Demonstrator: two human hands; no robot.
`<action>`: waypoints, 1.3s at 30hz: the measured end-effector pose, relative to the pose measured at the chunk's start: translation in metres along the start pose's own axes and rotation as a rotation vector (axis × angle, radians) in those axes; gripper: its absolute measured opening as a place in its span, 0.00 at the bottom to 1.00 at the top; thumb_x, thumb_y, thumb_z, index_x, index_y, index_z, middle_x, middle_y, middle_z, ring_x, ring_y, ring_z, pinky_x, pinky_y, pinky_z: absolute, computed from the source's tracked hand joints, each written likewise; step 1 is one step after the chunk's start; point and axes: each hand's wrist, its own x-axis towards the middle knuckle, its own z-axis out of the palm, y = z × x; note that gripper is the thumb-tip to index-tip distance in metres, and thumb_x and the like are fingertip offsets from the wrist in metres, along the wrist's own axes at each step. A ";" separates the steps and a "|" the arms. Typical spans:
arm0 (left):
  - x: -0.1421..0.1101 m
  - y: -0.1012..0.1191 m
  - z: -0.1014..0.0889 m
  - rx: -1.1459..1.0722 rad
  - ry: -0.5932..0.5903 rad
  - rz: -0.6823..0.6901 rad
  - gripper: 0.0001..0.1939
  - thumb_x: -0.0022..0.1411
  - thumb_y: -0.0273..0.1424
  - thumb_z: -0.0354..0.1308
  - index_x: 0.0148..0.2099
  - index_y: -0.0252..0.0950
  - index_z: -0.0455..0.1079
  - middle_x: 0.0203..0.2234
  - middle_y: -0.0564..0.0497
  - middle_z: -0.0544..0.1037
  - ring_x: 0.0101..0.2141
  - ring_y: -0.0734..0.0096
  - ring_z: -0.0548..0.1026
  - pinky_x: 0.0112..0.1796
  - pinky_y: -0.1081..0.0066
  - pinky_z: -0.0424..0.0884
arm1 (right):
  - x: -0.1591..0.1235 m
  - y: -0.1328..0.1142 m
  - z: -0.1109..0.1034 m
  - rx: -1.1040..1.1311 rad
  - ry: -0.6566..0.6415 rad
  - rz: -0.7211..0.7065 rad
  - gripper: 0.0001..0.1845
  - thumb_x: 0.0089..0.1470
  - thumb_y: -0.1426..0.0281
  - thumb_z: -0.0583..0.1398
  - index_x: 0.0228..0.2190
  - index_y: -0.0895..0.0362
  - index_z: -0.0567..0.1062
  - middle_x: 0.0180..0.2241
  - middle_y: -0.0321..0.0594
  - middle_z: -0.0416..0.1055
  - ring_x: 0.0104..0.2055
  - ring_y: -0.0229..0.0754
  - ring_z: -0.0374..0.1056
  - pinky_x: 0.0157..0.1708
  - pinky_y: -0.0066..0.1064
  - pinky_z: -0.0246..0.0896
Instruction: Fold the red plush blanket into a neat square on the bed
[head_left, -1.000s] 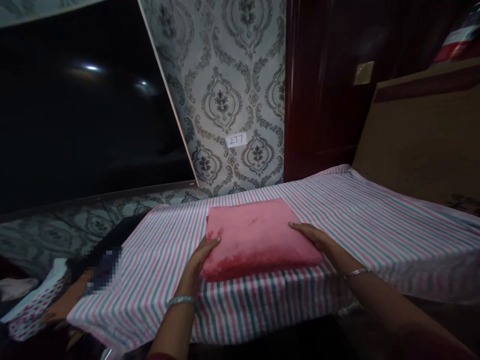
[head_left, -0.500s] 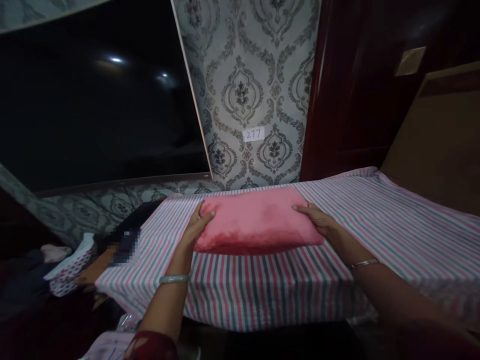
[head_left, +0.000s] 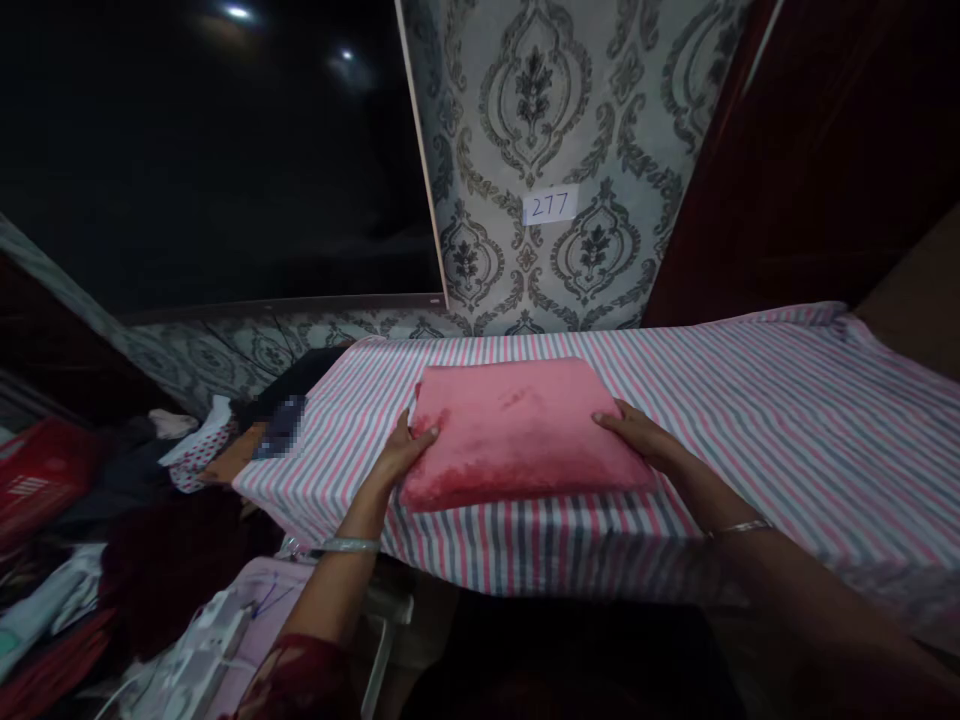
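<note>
A pink plush folded cloth (head_left: 517, 425), rectangular and thick along its front edge, lies near the front edge of a table draped in striped cloth (head_left: 750, 420). Darker red patches show where its pile is brushed the other way. My left hand (head_left: 405, 450) grips its left side, thumb on top and the other fingers mostly hidden at the edge. At the right side my right hand (head_left: 637, 435) holds it the same way, thumb pressed on the upper face.
Behind the table are a patterned wall with a paper label (head_left: 550, 205) and a large dark screen (head_left: 225, 170). Clothes and a red bag (head_left: 45, 480) lie at the left. A white power strip (head_left: 206, 650) rests on a pink surface at lower left.
The view has tipped downward, bringing in more of the floor side at left. Both hands keep hold of the pink cloth, whose upper face now looks flatter.
</note>
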 end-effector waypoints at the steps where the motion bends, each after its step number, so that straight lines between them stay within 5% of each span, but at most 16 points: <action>1: 0.006 0.009 0.002 0.155 0.071 0.053 0.44 0.53 0.36 0.68 0.67 0.31 0.54 0.61 0.35 0.67 0.61 0.50 0.66 0.59 0.54 0.64 | 0.006 -0.006 0.002 -0.168 0.078 -0.061 0.33 0.52 0.60 0.61 0.57 0.59 0.67 0.53 0.51 0.72 0.55 0.56 0.68 0.55 0.49 0.63; 3: 0.018 0.030 0.016 0.467 0.145 0.185 0.44 0.55 0.35 0.65 0.69 0.29 0.51 0.66 0.34 0.59 0.66 0.50 0.55 0.64 0.56 0.54 | 0.019 -0.022 0.015 -0.496 0.210 -0.188 0.35 0.54 0.61 0.58 0.61 0.61 0.63 0.59 0.53 0.65 0.61 0.57 0.61 0.61 0.49 0.54; 8: 0.044 0.079 0.082 0.903 -0.138 0.298 0.37 0.66 0.41 0.51 0.70 0.28 0.48 0.68 0.34 0.53 0.67 0.52 0.51 0.64 0.56 0.51 | 0.048 -0.073 0.072 -0.971 0.131 -0.289 0.32 0.63 0.57 0.49 0.65 0.55 0.58 0.67 0.50 0.53 0.68 0.58 0.46 0.63 0.57 0.45; 13: 0.066 0.064 0.114 1.140 -0.062 0.240 0.35 0.67 0.48 0.45 0.70 0.35 0.51 0.69 0.35 0.51 0.68 0.42 0.47 0.63 0.42 0.42 | 0.066 -0.070 0.100 -1.153 0.101 -0.235 0.32 0.65 0.52 0.45 0.65 0.49 0.58 0.68 0.46 0.51 0.69 0.60 0.44 0.61 0.62 0.43; 17: 0.073 0.023 0.117 1.169 0.055 0.349 0.36 0.67 0.49 0.43 0.71 0.37 0.51 0.69 0.36 0.50 0.68 0.42 0.45 0.64 0.43 0.36 | 0.070 -0.035 0.105 -1.202 0.222 -0.335 0.31 0.65 0.54 0.45 0.64 0.51 0.60 0.66 0.47 0.55 0.68 0.61 0.46 0.61 0.62 0.41; 21: 0.073 0.008 0.123 1.175 0.101 0.386 0.37 0.67 0.50 0.44 0.70 0.35 0.52 0.68 0.34 0.53 0.68 0.41 0.46 0.63 0.42 0.36 | 0.071 -0.020 0.108 -1.214 0.256 -0.373 0.31 0.65 0.54 0.45 0.64 0.52 0.61 0.66 0.47 0.55 0.67 0.61 0.48 0.60 0.60 0.42; 26: 0.071 0.015 0.122 1.168 0.091 0.378 0.36 0.67 0.50 0.43 0.70 0.35 0.53 0.68 0.34 0.54 0.67 0.42 0.49 0.64 0.44 0.39 | 0.072 -0.020 0.109 -1.222 0.276 -0.405 0.30 0.65 0.55 0.45 0.63 0.53 0.63 0.65 0.48 0.58 0.66 0.62 0.50 0.59 0.61 0.44; 34: 0.063 0.036 0.091 1.203 0.057 0.255 0.37 0.67 0.52 0.41 0.70 0.36 0.53 0.68 0.34 0.53 0.68 0.48 0.46 0.62 0.39 0.38 | 0.068 -0.022 0.109 -1.223 0.287 -0.415 0.30 0.65 0.55 0.46 0.63 0.53 0.62 0.65 0.49 0.58 0.65 0.62 0.50 0.58 0.61 0.46; 39: 0.057 0.041 0.080 1.004 0.132 0.201 0.32 0.64 0.43 0.53 0.67 0.35 0.59 0.69 0.36 0.51 0.68 0.49 0.46 0.64 0.45 0.42 | 0.068 -0.024 0.109 -1.203 0.287 -0.412 0.30 0.65 0.55 0.46 0.63 0.53 0.63 0.64 0.49 0.58 0.65 0.62 0.51 0.58 0.62 0.46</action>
